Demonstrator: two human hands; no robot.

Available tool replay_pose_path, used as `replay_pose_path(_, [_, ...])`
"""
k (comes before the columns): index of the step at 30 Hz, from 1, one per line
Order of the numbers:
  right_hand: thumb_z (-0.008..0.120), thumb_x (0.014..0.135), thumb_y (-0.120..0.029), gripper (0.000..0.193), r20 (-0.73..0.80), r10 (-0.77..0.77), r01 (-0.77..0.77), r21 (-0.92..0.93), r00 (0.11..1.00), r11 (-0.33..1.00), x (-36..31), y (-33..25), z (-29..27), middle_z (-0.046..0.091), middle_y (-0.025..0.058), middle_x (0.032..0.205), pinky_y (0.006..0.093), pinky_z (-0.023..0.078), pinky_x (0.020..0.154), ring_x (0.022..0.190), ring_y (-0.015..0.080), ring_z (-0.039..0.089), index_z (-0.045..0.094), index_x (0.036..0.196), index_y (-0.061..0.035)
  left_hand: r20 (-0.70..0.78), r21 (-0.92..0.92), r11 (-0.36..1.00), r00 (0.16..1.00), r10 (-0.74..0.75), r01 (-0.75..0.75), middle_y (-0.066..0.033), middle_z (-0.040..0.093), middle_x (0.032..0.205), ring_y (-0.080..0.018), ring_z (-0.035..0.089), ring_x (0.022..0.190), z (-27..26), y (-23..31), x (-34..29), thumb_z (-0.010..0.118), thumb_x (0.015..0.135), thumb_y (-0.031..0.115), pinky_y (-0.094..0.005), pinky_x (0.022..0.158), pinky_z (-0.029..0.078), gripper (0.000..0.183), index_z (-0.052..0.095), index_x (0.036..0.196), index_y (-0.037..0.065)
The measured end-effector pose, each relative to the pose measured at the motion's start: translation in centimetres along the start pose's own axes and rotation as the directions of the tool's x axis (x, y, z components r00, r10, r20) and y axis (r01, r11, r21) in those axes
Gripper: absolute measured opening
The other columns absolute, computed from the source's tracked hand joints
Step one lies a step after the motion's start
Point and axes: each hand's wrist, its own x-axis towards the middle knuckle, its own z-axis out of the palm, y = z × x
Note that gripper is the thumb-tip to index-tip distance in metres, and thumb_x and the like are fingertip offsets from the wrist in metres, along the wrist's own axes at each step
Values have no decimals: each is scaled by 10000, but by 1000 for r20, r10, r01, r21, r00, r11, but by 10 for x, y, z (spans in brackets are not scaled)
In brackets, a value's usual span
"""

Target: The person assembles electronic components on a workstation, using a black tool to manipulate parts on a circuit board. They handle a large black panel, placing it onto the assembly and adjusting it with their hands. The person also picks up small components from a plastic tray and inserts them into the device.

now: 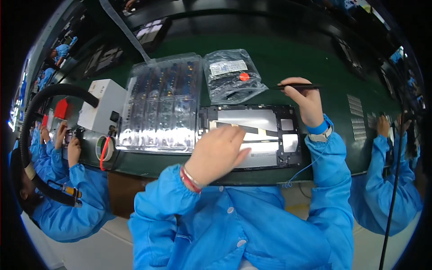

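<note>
Rectangular silver-and-black metal device [265, 155] and crinkled plastic bag [234, 78] lay right of the clear plastic tray [159, 105]; I saw a half-open, empty-looking left hand [216, 153] partly hiding the device; right hand [308, 101] pinched slim black tweezers [310, 86].

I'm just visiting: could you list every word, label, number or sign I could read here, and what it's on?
No text can be read clearly:
White label on the clear plastic bag: printed, too blurred.
Round orange-red sticker on that bag: no writing I can make out.
Silver panel in the opened flat device: tiny print, too small.
White box at left: small dark marks, too small.
</note>
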Motion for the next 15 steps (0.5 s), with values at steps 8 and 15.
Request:
replay_pose_path(8, [616, 743, -50, 128, 158, 85, -39, -274, 984, 961, 2, 12, 38, 606, 65, 785, 242, 454, 647, 722, 111, 567, 621, 852, 16, 21, 127, 984, 991, -131, 128, -118, 554, 976, -251, 530, 910, 25, -26, 37, 645, 695, 202, -327, 757, 451, 388, 543, 998, -17])
replay_pose_path(15, [625, 738, -54, 137, 136, 170, -128, -276, 976, 953, -2, 20, 36, 604, 61, 769, 220, 447, 606, 687, 97, 553, 618, 858, 13, -46, 49, 988, 988, -145, 147, -115, 546, 970, -247, 521, 894, 33, -31, 38, 654, 688, 227, -328, 740, 456, 410, 544, 1004, -10])
